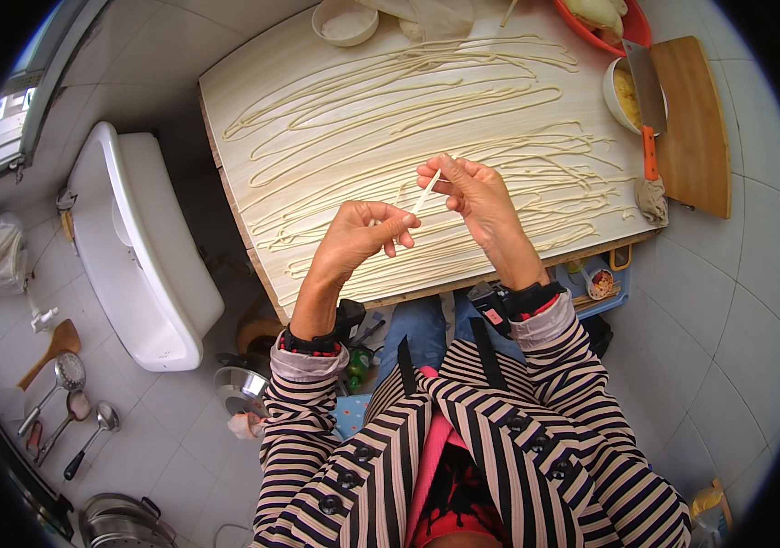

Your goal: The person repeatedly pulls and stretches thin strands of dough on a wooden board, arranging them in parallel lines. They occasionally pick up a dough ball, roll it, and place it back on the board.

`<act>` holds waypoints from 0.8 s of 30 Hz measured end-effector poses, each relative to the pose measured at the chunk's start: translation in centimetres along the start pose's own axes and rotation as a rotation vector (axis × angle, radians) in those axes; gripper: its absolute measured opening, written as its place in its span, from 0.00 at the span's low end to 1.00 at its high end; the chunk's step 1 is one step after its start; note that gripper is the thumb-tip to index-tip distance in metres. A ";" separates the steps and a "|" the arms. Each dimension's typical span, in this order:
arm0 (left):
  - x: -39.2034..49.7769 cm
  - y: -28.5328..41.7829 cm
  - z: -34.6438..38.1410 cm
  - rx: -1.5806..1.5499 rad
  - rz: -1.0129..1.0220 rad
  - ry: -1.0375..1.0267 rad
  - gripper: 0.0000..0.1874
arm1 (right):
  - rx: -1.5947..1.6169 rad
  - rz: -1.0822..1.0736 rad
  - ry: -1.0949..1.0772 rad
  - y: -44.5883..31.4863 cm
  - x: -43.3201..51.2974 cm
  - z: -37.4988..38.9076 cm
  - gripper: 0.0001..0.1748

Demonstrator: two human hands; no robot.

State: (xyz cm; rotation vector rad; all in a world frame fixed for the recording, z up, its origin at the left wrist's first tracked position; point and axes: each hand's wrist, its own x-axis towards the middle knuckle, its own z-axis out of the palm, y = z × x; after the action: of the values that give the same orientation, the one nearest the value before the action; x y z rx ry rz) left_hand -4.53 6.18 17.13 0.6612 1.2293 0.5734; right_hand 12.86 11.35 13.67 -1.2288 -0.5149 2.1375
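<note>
My left hand (371, 231) and my right hand (470, 190) are raised over a pale wooden-patterned table. A short stretch of dough strand (427, 193) runs between them, pinched by the fingertips of each hand. Beneath and around the hands, many long, thin dough strands (362, 147) lie in loose, roughly parallel rows across the tabletop (232, 82). Some strands bend back in loops at the left, and others have loose ends at the right.
A bowl of white powder (347, 26) stands at the far edge beside a cloth (438, 17). At the right are a red basin (636, 27), a bowl with yellow food (626, 96), a cleaver (647, 89) and a wooden board (695, 130). A white sink (177, 274) is at the left.
</note>
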 end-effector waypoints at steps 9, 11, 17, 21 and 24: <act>-2.0 0.8 -1.8 -0.132 0.276 0.285 0.21 | 0.299 -0.055 -0.042 0.1 1.5 -1.2 0.17; -3.3 1.4 -2.7 -0.120 0.375 0.305 0.19 | 0.387 -0.059 -0.012 0.1 2.1 -1.8 0.17; -7.0 2.3 -5.3 0.099 0.241 0.501 0.17 | 0.469 -0.138 -0.088 -0.3 3.4 -2.9 0.18; -8.7 3.3 -6.2 0.113 0.091 0.454 0.15 | 0.466 -0.045 -0.040 0.4 3.8 -3.2 0.17; -10.0 4.0 -5.8 -0.042 0.312 0.508 0.14 | 0.376 0.093 0.080 2.2 3.1 -3.6 0.16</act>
State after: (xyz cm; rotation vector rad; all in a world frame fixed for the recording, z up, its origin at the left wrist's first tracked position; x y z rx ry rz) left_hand -12.70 2.68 25.49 0.6997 1.5900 1.0708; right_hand 14.11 11.92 8.68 -1.1330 -0.0162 2.1268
